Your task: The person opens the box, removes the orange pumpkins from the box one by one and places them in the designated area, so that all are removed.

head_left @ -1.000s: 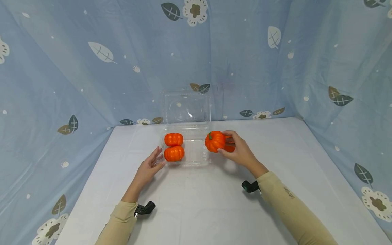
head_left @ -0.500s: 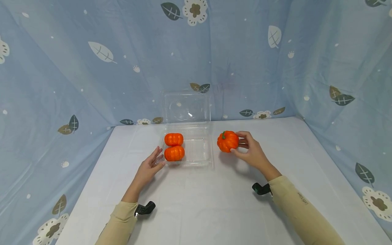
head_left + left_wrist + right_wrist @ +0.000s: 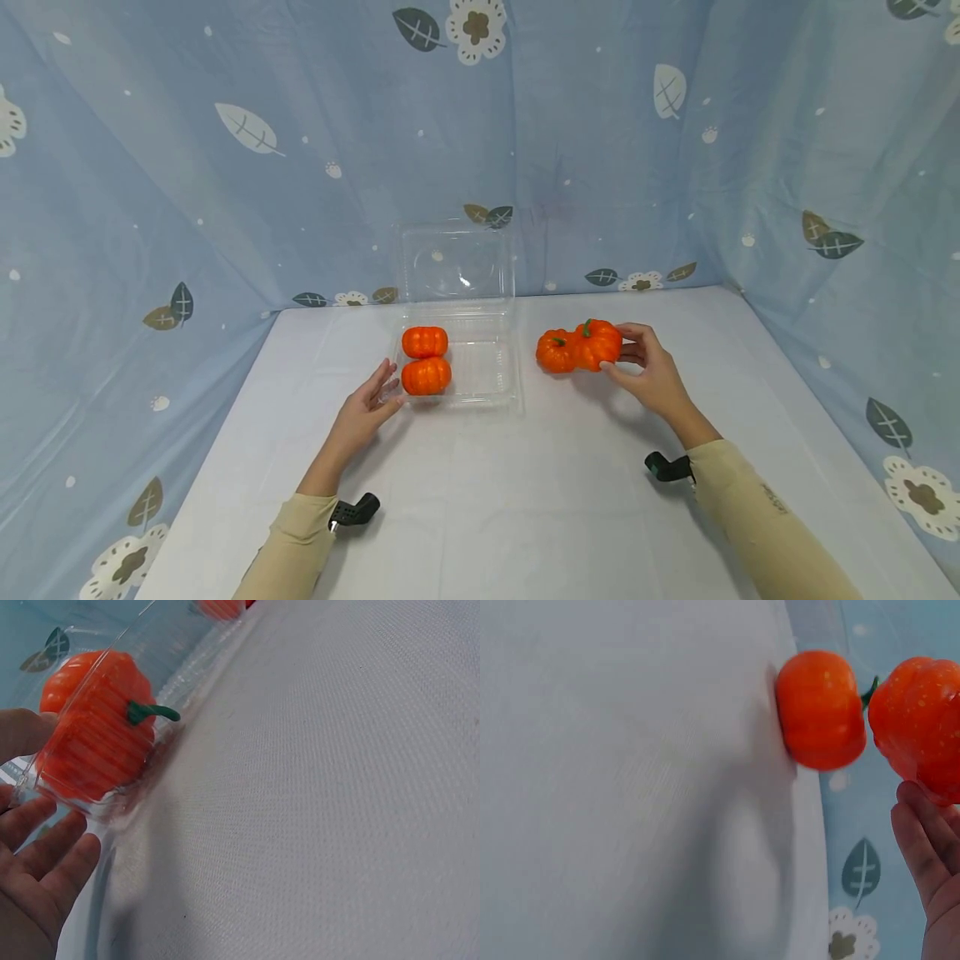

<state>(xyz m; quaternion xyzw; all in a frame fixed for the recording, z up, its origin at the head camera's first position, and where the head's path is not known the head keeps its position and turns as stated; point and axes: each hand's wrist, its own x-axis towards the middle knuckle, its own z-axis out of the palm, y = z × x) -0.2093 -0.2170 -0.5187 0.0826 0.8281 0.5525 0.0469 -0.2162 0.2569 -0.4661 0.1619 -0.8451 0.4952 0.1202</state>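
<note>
My right hand [image 3: 651, 375] pinches a small orange toy pumpkin [image 3: 597, 345] with a green stem, off the table to the right of the container. Another toy pumpkin [image 3: 556, 351] sits on the table just left of it; in the right wrist view this resting pumpkin [image 3: 821, 710] lies beyond the held pumpkin [image 3: 922, 724]. A clear plastic clamshell container [image 3: 483, 367] stands with its lid up. In its left half are two toy pumpkins, a rear one [image 3: 425, 342] and a front one [image 3: 426, 377]. My left hand [image 3: 362, 408] touches the container's front left corner, fingers straight and apart.
The raised transparent lid [image 3: 457, 262] leans back near the curtain [image 3: 337, 125]. A white cloth [image 3: 480, 500] covers the table. Black camera mounts stick out from the left wrist [image 3: 356, 509] and the right wrist [image 3: 667, 467].
My right hand has moved right, carrying the pumpkin from the container's right edge. The pumpkin on the table, hidden behind it half a second ago, now shows. My left hand stays in place.
</note>
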